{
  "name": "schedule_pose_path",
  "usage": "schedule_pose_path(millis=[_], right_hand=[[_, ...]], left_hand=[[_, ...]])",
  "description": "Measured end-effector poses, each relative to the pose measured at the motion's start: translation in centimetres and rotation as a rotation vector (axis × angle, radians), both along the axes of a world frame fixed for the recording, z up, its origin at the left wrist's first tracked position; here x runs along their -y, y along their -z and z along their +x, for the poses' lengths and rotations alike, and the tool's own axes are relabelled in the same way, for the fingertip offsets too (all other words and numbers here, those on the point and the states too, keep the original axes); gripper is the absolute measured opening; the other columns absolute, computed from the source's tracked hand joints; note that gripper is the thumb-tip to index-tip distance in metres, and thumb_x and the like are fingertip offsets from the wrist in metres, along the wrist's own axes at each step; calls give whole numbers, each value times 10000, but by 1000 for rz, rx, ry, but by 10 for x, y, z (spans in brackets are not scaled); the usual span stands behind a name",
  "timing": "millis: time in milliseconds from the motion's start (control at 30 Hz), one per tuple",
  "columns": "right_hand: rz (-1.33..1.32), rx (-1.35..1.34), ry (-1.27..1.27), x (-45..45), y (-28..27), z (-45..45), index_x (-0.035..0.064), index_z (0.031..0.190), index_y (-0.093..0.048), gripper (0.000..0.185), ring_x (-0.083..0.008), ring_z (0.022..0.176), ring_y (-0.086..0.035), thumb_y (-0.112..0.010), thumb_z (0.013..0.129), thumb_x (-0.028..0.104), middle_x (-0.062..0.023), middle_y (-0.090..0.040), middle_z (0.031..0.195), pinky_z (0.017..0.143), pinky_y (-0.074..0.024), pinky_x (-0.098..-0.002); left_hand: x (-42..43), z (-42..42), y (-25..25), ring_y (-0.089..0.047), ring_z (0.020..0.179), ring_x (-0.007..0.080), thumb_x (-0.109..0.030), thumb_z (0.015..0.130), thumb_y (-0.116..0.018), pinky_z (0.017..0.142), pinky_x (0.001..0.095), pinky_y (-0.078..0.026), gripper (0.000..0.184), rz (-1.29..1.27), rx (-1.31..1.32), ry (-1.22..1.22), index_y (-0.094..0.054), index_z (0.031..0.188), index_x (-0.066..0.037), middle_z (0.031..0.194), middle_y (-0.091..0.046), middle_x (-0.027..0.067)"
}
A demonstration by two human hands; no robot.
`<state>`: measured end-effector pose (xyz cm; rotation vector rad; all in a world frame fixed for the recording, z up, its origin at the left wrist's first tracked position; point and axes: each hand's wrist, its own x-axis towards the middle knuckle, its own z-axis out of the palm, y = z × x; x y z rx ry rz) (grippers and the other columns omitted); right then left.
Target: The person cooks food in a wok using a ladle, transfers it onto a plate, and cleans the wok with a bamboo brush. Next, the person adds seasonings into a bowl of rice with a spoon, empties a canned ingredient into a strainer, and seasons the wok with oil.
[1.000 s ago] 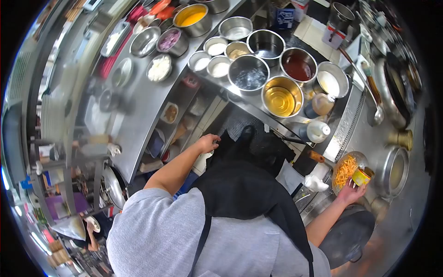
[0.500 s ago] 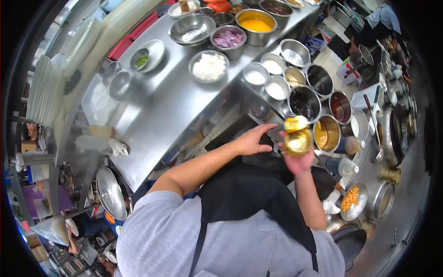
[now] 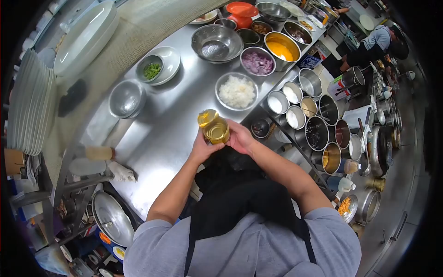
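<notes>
An opened gold can point(image 3: 217, 131) with its lid bent back is held between both hands, just over the near edge of the steel counter point(image 3: 152, 147). My left hand point(image 3: 203, 147) is closed around the can's left side, and my right hand point(image 3: 240, 137) grips its right side. The inside of the can looks shiny. Beyond it on the counter stands a bowl of white chopped food point(image 3: 236, 91). Further back are a bowl of chopped purple onion point(image 3: 257, 62) and a metal colander point(image 3: 217, 44).
A cup of green pieces point(image 3: 151, 69) sits on a white plate point(image 3: 171, 65), left of the colander. Stacked metal bowls point(image 3: 127, 99) stand nearer. Several seasoning pots point(image 3: 316, 134) fill the right side. Another person point(image 3: 378, 38) is at the upper right.
The can has moved left from the stove side to above the counter. My left hand, empty before, has taken hold of it too. The view has turned toward the counter.
</notes>
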<state>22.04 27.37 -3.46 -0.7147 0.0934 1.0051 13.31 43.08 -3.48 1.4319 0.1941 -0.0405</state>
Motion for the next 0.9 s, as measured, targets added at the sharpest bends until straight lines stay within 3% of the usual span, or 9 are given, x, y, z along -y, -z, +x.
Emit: schedule_pose_path(millis=[67,233,333,467,567,633,700,800,900], right_hand=[[-184,68,-87,-12,3,5,80,1355,-411,392,-229,1015,-625,-410,1002,250,-139,-584,1189,823,-527,-367],[-538,236,-327,20,37,11,102,1386,-373,415,-228,939,-645,-435,998,233,-156,-601,1137,738,-532,-320],[-607,264,-333,83,48,-3,100,1365,-415,418,-205,927,-649,-480,981,251,-121,-616,1128,722,-528,-303],[-879,116,-65,207,85,-54,139,1366,-422,410,-198,876,-658,-492,972,228,-112,-631,1103,677,-528,-313],[-1044,-132,320,302,114,-140,132,1337,-443,385,-195,799,-664,-489,961,201,-112,-642,1024,606,-529,-332],[-1243,-321,470,354,131,-225,110,1251,-494,330,-196,679,-654,-499,929,179,-107,-637,915,534,-518,-352],[-1345,-478,434,374,132,-305,102,1166,-526,282,-197,583,-628,-515,893,173,-101,-619,835,485,-505,-366],[-1266,-683,652,357,139,-396,117,1144,-535,267,-204,574,-624,-523,883,170,-93,-617,835,507,-508,-374],[-1061,-799,880,322,148,-437,143,1210,-515,326,-218,636,-638,-547,892,206,-89,-615,887,554,-509,-395]], left_hand=[[-21,5,22,-456,1249,231,-138,639,-857,1052,361,-364,921,155,6,-81,-307,1370,-30,1298,-489,114],[-89,15,27,-514,1126,383,-312,557,-857,970,423,-411,817,847,-71,-199,-499,1224,-6,1205,-552,208],[-137,11,68,-405,1265,373,-417,621,-814,1046,499,-304,882,1046,-185,-214,-446,1310,-7,1325,-484,216],[-134,-48,95,-208,1402,370,-470,780,-673,1097,573,-163,869,1289,-347,-317,-326,1417,7,1462,-332,235],[-93,-100,86,-269,1365,406,-274,914,-558,1112,510,-188,588,1158,-6,-184,-366,1381,27,1472,-299,243],[-41,-85,33,-286,1358,409,-181,908,-570,1111,474,-224,502,973,130,37,-417,1342,17,1433,-352,250],[-3,-53,26,-317,1348,396,-156,880,-586,1103,458,-253,450,739,336,222,-476,1289,-4,1437,-363,224],[41,-6,7,-400,1300,354,-64,821,-585,1083,405,-300,356,687,332,563,-552,1172,-14,1394,-436,174],[53,44,50,-458,1245,347,-50,819,-592,1055,388,-336,337,763,379,799,-557,1150,5,1335,-488,177]])
